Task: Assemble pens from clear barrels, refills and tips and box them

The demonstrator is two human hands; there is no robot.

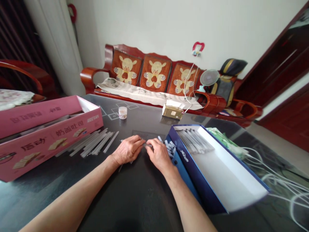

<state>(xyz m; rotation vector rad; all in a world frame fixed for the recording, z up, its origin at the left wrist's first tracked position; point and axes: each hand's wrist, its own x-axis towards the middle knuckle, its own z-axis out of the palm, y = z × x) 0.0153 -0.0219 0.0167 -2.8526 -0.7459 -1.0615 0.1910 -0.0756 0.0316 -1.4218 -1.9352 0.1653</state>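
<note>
My left hand is closed, palm down, over a thin translucent plastic tube, mostly hidden by the fingers. Fingertip to fingertip with it, my right hand pinches at a small greyish piece in the gap; its kind is too hidden to tell. Thin sticks poke out below my left hand. A loose pile of translucent plastic tubes lies to the left. Small pale-blue short pieces sit just right of my right hand, in a blue tray or lid.
On the left stands a pink cardboard box holding more tubes. A dark blue box with a white inside, at right, has tubes at its far end. Behind are a small jar and tissue box. White cables lie at right.
</note>
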